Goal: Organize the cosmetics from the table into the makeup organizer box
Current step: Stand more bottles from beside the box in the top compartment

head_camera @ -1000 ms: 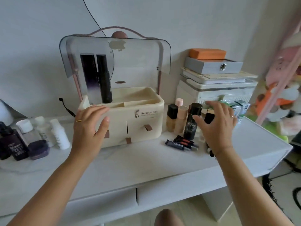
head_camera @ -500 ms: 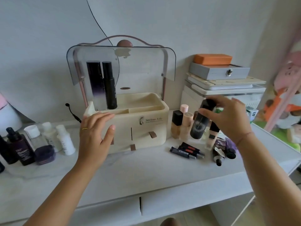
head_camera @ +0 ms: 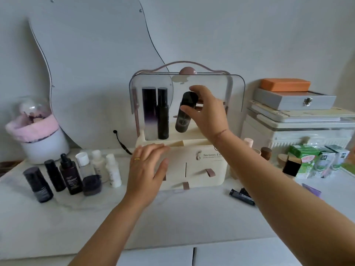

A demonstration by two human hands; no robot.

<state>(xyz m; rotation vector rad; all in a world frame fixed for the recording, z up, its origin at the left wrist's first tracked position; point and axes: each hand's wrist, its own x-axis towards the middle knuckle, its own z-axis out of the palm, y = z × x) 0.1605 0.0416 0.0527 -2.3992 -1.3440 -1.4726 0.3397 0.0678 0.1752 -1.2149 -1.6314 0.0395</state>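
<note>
Tilting black bottle (head_camera: 184,112), cap uppermost

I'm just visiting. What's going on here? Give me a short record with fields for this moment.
Place: white table
Organizer box: cream, clear lid raised
Already inside: two tall dark bottles, upright, at left
Right hand: holds a dark bottle over the open top compartment, tilted
Left hand: open, resting against the box front
Still waiting: bottles at left, tubes at right
</note>
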